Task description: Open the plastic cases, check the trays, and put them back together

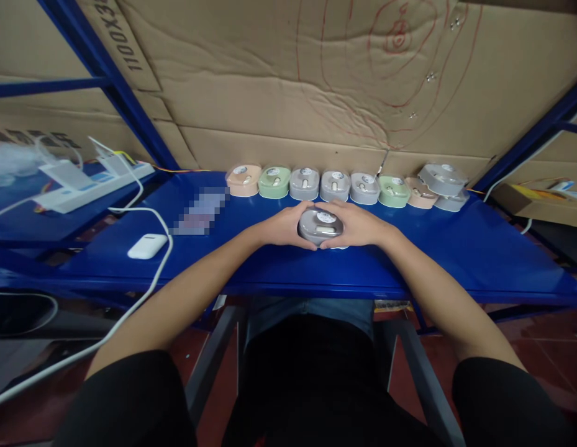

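Both hands' grip on grey case (320, 226), left hand (284, 227), right hand (358, 226), blue table (456, 248)

On the cardboard sheet (130, 37) at the upper left, black printed figures read "1100X3" before the blue shelf post cuts them off, while the round white stickers on the small cases (335, 184) on the table (456, 248) are too small to be read.
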The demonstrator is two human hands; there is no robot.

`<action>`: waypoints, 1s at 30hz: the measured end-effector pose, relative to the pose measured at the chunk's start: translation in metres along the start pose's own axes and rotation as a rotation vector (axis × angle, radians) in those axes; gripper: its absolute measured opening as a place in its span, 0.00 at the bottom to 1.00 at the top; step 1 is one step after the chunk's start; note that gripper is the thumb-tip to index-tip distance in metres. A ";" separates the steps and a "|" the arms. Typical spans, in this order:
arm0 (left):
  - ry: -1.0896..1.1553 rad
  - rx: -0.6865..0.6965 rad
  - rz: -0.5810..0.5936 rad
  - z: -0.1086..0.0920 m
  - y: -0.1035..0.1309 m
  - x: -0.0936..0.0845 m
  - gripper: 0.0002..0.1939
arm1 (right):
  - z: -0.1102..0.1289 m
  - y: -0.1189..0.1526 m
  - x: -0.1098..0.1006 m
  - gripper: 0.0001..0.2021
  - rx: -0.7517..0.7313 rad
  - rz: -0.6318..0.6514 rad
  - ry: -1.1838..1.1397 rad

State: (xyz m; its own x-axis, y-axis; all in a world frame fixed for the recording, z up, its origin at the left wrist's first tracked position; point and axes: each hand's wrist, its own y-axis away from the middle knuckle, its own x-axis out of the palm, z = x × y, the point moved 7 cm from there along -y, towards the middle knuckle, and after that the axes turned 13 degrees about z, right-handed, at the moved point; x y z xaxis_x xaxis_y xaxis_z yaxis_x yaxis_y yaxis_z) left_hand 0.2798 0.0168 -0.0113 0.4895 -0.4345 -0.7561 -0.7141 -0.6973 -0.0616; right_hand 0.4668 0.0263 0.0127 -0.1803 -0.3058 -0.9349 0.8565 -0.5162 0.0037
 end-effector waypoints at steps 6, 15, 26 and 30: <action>0.002 0.013 0.002 -0.001 0.001 -0.001 0.55 | -0.001 0.001 0.005 0.56 0.009 -0.002 0.009; -0.012 -0.003 -0.021 -0.004 0.000 -0.003 0.48 | -0.002 0.003 0.002 0.54 0.044 0.014 -0.013; -0.024 -0.036 0.042 -0.003 0.004 -0.013 0.47 | -0.020 0.007 0.007 0.64 0.047 0.041 0.020; -0.013 -0.012 0.041 0.015 0.010 -0.026 0.49 | -0.021 0.003 0.012 0.62 0.013 -0.019 0.007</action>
State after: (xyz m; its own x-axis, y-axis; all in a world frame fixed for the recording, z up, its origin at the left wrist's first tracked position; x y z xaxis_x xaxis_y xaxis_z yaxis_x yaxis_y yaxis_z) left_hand 0.2531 0.0296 -0.0022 0.4533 -0.4559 -0.7660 -0.7273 -0.6860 -0.0221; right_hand 0.4774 0.0384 -0.0059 -0.1934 -0.2903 -0.9372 0.8463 -0.5327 -0.0097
